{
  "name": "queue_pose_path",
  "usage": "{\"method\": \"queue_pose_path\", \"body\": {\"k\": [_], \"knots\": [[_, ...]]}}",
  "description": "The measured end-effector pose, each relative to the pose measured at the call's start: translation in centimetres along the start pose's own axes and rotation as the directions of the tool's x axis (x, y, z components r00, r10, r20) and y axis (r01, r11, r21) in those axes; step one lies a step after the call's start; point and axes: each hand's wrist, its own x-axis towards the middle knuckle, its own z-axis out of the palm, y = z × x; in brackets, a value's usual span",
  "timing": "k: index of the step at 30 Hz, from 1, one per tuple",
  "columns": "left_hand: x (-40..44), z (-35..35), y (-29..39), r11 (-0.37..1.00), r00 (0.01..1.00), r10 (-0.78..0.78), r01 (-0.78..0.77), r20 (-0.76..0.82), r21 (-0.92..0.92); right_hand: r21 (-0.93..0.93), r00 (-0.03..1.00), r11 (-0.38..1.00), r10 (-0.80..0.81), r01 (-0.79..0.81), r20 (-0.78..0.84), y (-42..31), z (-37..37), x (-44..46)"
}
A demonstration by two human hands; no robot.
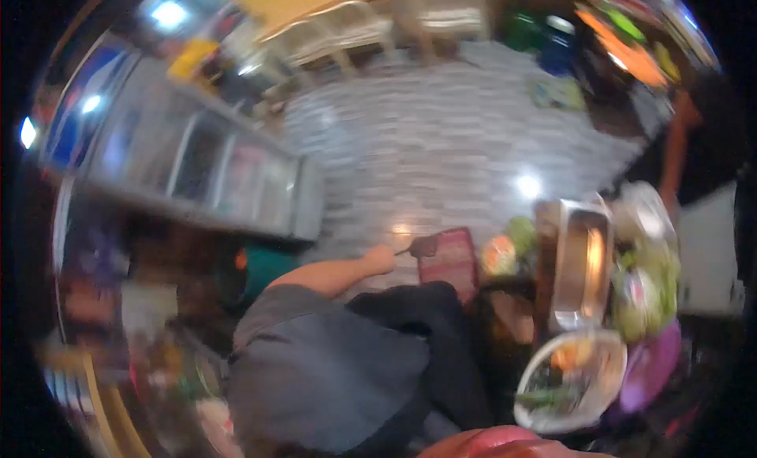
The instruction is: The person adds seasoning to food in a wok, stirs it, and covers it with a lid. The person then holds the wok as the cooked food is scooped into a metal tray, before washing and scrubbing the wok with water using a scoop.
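Note:
My left hand [380, 261] reaches out past the dark grey shirt, its fingers closed around the thin handle of a dark, flat-ended tool [424, 246]. The tool's wide end lies over the edge of a red striped mat [448, 261] on the floor. Blur hides what kind of tool it is. My right hand cannot be made out. A blurred pink shape [505, 444] fills part of the bottom edge, too close to identify.
At right are a long metal tray [561, 300], a white basin [528, 415] with vegetables, a purple bowl [661, 367] and bagged greens [631, 320]. Another person's arm [676, 154] is beyond them. A glass-doored cooler [307, 198] stands left; white chairs [351, 28] are at the back.

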Motion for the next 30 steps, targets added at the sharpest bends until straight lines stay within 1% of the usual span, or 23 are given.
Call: {"method": "queue_pose_path", "body": {"k": [2,4,7,8,9,11,12,13,14,15,16,17,18,19,20,21,22,23,24,25,26,28,30], "knots": [[-0.8,-1.9,1.7,0.985,0.985,0.132,-0.143,-0.107,-0.095,0.022,0.99,0.99,0.141,-0.141,-0.001,4.1,-1.5,-6.2],[-3.3,-5.6,5.6,0.894,0.887,0.306,-0.392,-0.346,-0.217,0.058,0.954,0.953,0.299,-0.297,-0.024,5.6,-4.4,-14.6],[-8.4,-11.7,15.5,0.596,0.84,0.431,-0.539,-0.329,-0.595,0.242,0.846,0.855,0.503,-0.458,-0.178,-0.3,-10.1,-22.9],[-11.2,-14.1,19.3,0.449,0.842,0.465,-0.491,-0.273,-0.746,0.388,0.768,0.794,0.583,-0.468,-0.265,-5.9,-13.9,-22.6],[-13.2,-14.9,22.8,0.445,0.786,0.575,-0.535,-0.229,-0.718,0.684,0.736,0.628,0.648,-0.371,-0.196,-7.1,-13.0,-23.0],[-17.4,-15.4,28.0,0.158,0.649,0.718,-0.505,-0.252,-0.849,0.847,0.804,0.385,0.589,-0.366,0.08,-16.0,-16.6,-22.5],[-20.0,-14.6,30.7,0.043,0.565,0.799,-0.397,-0.208,-0.917,0.93,0.924,0.326,0.381,-0.169,0.035,-18.2,-15.7,-22.0],[-24.2,-13.8,33.2,0.047,0.526,0.831,-0.395,-0.183,-0.917,0.893,0.948,0.448,0.3,-0.037,-0.111,-20.8,-14.6,-21.7],[-26.4,-12.1,35.0,0.021,0.436,0.895,-0.251,-0.094,-0.968,0.851,0.961,0.525,0.215,0.035,-0.172,-22.6,-14.0,-21.2],[-28.3,-10.0,36.3,0.001,0.33,0.944,-0.09,-0.029,-0.996,0.906,0.959,0.422,0.239,0.04,-0.153,-24.2,-13.4,-21.1],[-31.9,-8.5,37.2,-0.022,0.203,0.978,-0.061,-0.034,-0.998,0.944,0.957,0.325,0.253,0.055,-0.143,-24.7,-12.6,-21.1],[-34.2,-7.1,37.2,0.091,0.166,0.983,-0.095,0.075,-0.991,0.947,0.948,0.319,0.286,0.04,-0.136,-24.4,-11.8,-21.8],[-36.1,-5.6,37.1,0.122,0.102,0.987,-0.005,0.121,-0.993,1.0,0.955,-0.011,0.296,-0.028,0.03,-24.1,-11.3,-22.8],[-37.6,-4.0,37.0,0.192,0.049,0.981,-0.045,0.19,-0.98,0.935,0.951,-0.343,0.251,-0.089,0.182,-23.5,-10.9,-23.5],[-38.6,-2.9,37.2,0.253,-0.004,0.967,-0.094,0.255,-0.963,0.932,0.944,-0.354,0.275,-0.077,0.182,-22.5,-10.8,-24.3],[-39.0,-2.3,37.8,0.273,-0.018,0.961,-0.11,0.277,-0.956,0.971,0.902,-0.228,0.4,-0.072,0.161,-21.5,-10.7,-25.5],[-39.0,-1.6,38.8,0.233,-0.111,0.95,-0.373,0.292,-0.898,0.991,0.85,-0.1,0.511,-0.092,0.13,-20.4,-10.3,-26.8],[-38.9,-1.0,40.2,0.144,-0.201,0.925,-0.599,0.322,-0.788,0.99,0.788,-0.094,0.6,-0.103,0.139,-19.4,-9.7,-28.1],[-38.4,0.0,42.6,-0.004,-0.168,0.974,-0.682,0.152,-0.732,0.989,0.718,-0.086,0.681,-0.118,0.145,-18.4,-9.2,-29.2],[-38.5,-0.3,45.6,-0.163,-0.176,0.984,-0.855,-0.02,-0.493,0.99,0.655,-0.106,0.742,-0.095,0.142,-17.5,-9.6,-30.3],[-37.5,-0.2,49.6,-0.378,-0.358,0.921,-0.918,-0.156,-0.121,0.99,0.587,-0.122,0.798,-0.07,0.139,-16.9,-10.0,-31.5],[-35.1,2.4,56.8,-0.262,-0.298,0.933,-0.946,-0.203,0.189,0.983,0.504,-0.178,0.846,-0.043,0.175,-15.9,-9.4,-33.9],[-33.1,4.8,62.3,-0.26,-0.316,0.927,-0.929,-0.201,0.262,0.977,0.415,-0.214,0.888,-0.007,0.198,-15.1,-9.1,-35.9]]}}
